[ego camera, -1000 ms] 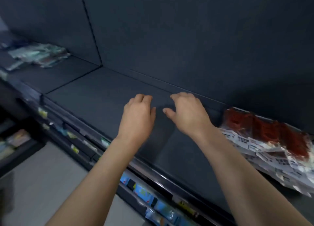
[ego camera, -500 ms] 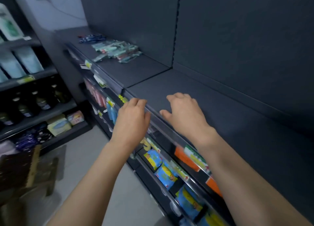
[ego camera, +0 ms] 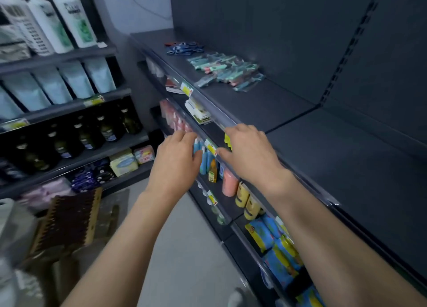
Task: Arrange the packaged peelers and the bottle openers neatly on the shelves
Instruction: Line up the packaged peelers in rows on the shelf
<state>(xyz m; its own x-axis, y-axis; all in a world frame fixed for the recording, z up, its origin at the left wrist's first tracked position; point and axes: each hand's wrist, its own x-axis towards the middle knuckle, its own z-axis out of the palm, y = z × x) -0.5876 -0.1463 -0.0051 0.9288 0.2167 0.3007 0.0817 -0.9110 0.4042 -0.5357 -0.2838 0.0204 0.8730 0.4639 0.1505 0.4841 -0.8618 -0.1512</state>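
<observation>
So, left fingers [ego camera: 184,134]: lightly bent and side by side, gripping nothing, out in front of the top shelf [ego camera: 254,103] and a little below its edge.
Right fingers [ego camera: 240,129]: bent, thumb stuck out, gripping nothing. They hang at the shelf's price rail [ego camera: 201,96], and I cannot tell whether they touch it.
Hands: your left hand [ego camera: 175,161] and right hand [ego camera: 250,155] are both empty and close together at the near end of the top shelf's left bay.
Packaged peelers [ego camera: 226,71]: a loose, overlapping heap of mint and pink packs on the top shelf, well beyond your hands.
Bottle openers [ego camera: 184,47]: a small blue tangle on the same shelf, just past the peelers at its far end.
Stage: by my reading nothing is arranged yet. You have yet to reach either pile.
Risk: the packs look slick and lie across one another, so grabbing from the heap's edge could drag others off the front of the top shelf. The openers look interlocked, so lifting one may pull up several.
Around: blue bottles [ego camera: 203,161] and an orange bottle [ego camera: 230,184] stand on the tier under the top shelf.
In the way: the shelf surface between your hands and the heap is bare. Only the raised price rail could catch a wrist.
</observation>
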